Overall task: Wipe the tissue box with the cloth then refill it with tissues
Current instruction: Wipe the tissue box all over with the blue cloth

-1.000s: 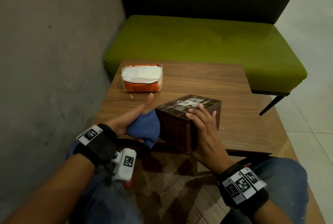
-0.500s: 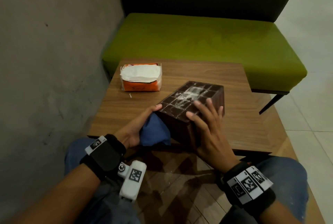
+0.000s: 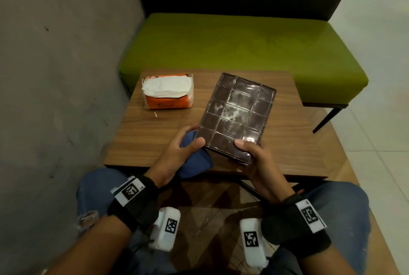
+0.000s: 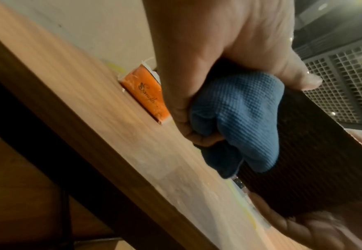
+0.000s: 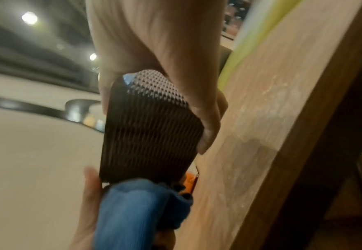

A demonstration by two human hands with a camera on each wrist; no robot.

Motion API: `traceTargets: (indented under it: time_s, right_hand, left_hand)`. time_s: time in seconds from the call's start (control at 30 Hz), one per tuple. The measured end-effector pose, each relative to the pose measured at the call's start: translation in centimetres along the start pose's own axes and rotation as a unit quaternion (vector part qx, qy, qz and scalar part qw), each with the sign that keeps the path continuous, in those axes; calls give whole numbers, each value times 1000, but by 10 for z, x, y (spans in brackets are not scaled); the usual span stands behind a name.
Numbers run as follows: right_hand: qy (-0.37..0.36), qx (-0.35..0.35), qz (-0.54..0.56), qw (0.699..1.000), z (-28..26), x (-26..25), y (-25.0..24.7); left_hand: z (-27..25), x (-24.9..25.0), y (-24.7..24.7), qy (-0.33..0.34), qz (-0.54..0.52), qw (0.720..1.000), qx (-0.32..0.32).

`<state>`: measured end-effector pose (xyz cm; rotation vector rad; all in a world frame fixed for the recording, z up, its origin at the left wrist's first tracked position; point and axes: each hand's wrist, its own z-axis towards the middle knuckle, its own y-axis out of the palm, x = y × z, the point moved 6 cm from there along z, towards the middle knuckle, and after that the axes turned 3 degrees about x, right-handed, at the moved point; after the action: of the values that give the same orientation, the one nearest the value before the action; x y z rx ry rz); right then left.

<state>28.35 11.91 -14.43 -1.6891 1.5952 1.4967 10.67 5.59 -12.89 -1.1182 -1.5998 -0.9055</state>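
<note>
Blue cloth (image 3: 194, 159) bunched in our left hand (image 3: 177, 155) presses the box (image 3: 236, 115) side at 9 o'clock; right hand (image 3: 259, 164) grips its near corner, tilted off the table (image 3: 155, 133). We judge wiping is underway; next, the dusty top, then the tissues (image 3: 168, 91).

tissue box (image 3: 236, 115): dark brown, grid-tiled | cloth (image 3: 194, 161): blue, waffle-textured | tissue pack (image 3: 168, 93): orange, white
</note>
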Motion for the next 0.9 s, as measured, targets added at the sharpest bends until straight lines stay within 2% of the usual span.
traceTargets:
  time_s: [0.07,0.17,0.23,0.3,0.33,0.4,0.43,0.53,0.57,0.6,0.63,0.67,0.77,0.8,0.83,0.9]
  right_hand:
    - [-17,43,5,999,1,-1,-8]
    - [-61,105,-38,992,-2,-8,-15]
    - [-81,113,-78,987,-8,-15,-14]
    - [-94,104,-93,986,-12,-18,-10]
    - [-97,101,-94,986,-12,-18,-7]
    - [-106,98,-84,986,-11,-20,0]
    - [-113,103,-76,985,-10,-22,2]
    - [-153,113,-65,980,-8,-35,3]
    - [-169,108,-69,977,-10,-39,4]
    - [-180,99,-78,976,-10,-41,5]
    - [-187,85,-87,975,-11,-41,8]
    - [-191,75,-89,975,-12,-41,10]
    - [-201,65,-71,975,-14,-43,17]
    - [-201,72,-62,975,-13,-44,17]
    - [-202,79,-49,975,-12,-46,16]
    - [-203,92,-24,974,-13,-50,13]
  left_hand:
    - [-3,-3,-5,-17,2,1000,23]
    - [-6,9,-25,-17,-70,983,170]
    - [-7,27,-36,48,-79,966,241]
    - [-13,54,-32,160,20,952,259]
    - [-17,66,-22,224,81,941,241]
    - [-29,76,10,320,205,910,164]
    - [-36,74,27,356,277,885,114]
    - [-55,51,51,468,431,771,-8]
    - [-57,46,49,491,453,744,-34]
    - [-54,45,43,499,467,728,-40]
    - [-49,49,36,496,473,728,-21]
    - [-42,55,28,479,465,744,20]
    - [-30,71,17,390,365,832,150]
    - [-33,71,22,381,355,838,163]
    - [-39,68,29,386,371,829,161]
    - [-55,56,41,420,420,796,112]
